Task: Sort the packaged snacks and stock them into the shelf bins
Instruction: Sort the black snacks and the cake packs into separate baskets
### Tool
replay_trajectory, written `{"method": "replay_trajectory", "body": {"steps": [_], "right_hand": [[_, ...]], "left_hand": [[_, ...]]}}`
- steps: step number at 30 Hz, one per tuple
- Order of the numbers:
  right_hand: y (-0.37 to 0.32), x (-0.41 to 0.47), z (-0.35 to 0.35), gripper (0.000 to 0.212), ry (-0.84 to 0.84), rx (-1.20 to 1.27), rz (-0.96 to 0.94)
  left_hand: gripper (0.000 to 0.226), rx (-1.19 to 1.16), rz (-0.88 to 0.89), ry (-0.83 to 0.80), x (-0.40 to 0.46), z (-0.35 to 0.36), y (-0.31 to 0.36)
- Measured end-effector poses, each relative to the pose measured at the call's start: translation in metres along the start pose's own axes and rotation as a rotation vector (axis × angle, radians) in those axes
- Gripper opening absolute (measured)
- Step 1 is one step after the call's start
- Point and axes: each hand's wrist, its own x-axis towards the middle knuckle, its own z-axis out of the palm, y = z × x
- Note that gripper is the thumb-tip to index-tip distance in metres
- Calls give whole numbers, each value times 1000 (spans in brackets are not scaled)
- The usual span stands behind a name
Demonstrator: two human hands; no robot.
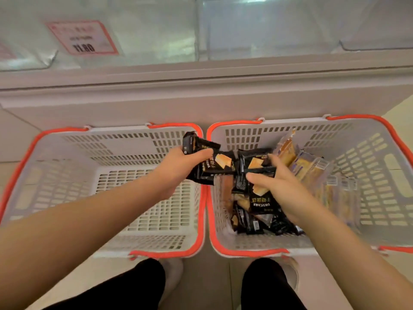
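Nearest, at the bottom edge, two legs in dark trousers point(125, 289) and pale shoes point(173, 276) are seen on a light tiled floor point(214, 283). Just beyond them, two white slotted baskets with orange rims are set side by side, their inner walls touching. No packets are seen in the left basket point(67, 175). The right basket point(368, 164) is loaded: black snack packets point(254, 220) printed with a yellow cake picture are heaped along its left side, and clear-wrapped yellow snack packs point(310, 166) are stacked against its right side.

Over the seam between the baskets, a bunch of the black packets point(214, 166) is gripped by the left hand point(178, 171), the fingers curled round them and the thumb laid across the top; the bunch is held above the left basket's right wall. Beside it, inside the right basket, the right hand point(283, 189) is closed on another black packet point(257, 168), which is pinched between the thumb and the fingers above the heap.

Farther off, a pale grey shelf base point(201, 101) is met behind the baskets. Above it, clear plastic shelf bins point(268, 30) are ranged, their contents not discernible through the glare. A red-bordered price tag point(83, 39) reading 11.80 is fixed on the left bin front.
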Motion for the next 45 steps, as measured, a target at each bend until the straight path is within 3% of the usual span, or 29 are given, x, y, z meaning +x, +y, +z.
{"method": "replay_trajectory", "body": {"steps": [2, 4, 6, 9, 12, 15, 18, 20, 21, 24, 27, 29, 32, 34, 36, 38, 42, 45], "right_hand": [[-11, 6, 38, 39, -26, -119, -35], [-14, 16, 79, 49, -87, -465, -128], [-5, 29, 119, 56, -251, -870, -180], [19, 42, 169, 53, -460, -1329, -75], [44, 47, 197, 55, -427, -1576, 22], [54, 44, 202, 41, -365, -1685, -84], [42, 38, 185, 29, -374, -1692, -513], [29, 36, 163, 26, -302, -1609, -747], [24, 36, 149, 25, -202, -1538, -795], [25, 39, 91, 20, 72, -1365, -602], [50, 45, 32, 23, 120, -1396, -276], [60, 53, 3, 26, 115, -1484, -181], [59, 78, -25, 40, 90, -1661, -208], [51, 96, -33, 48, 20, -1755, -357], [42, 111, -37, 45, 17, -1825, -613], [36, 127, -46, 38, 36, -1927, -712], [31, 143, -84, 28, -129, -2020, -342], [32, 124, -116, 20, -260, -1937, -188]], "left_hand": [[13, 54, -17, 72, -8, -45, -2], [19, 160, -62, 142, -17, -83, -18], [24, 228, -90, 236, -21, -107, -43], [26, 291, -131, 305, -19, -120, -86], [31, 483, -173, 301, -13, -124, -123], [34, 577, -188, 248, -10, -123, -143], [62, 544, -181, -16, -12, -112, -144], [73, 692, -51, -152, -15, -96, -134], [71, 806, 81, -136, -16, -86, -125], [49, 930, 516, -15, -18, -56, -91], [30, 1035, 761, -135, -8, -23, -64], [27, 1124, 746, -275, 9, 2, -54], [27, 1334, 657, -423, 47, 37, -49], [30, 1473, 566, -461, 75, 55, -51], [31, 1555, 467, -471, 103, 70, -57], [33, 1591, 401, -473, 127, 85, -64], [50, 1532, 402, -440, 165, 115, -78], [57, 1377, 399, -298, 177, 126, -83]]}}
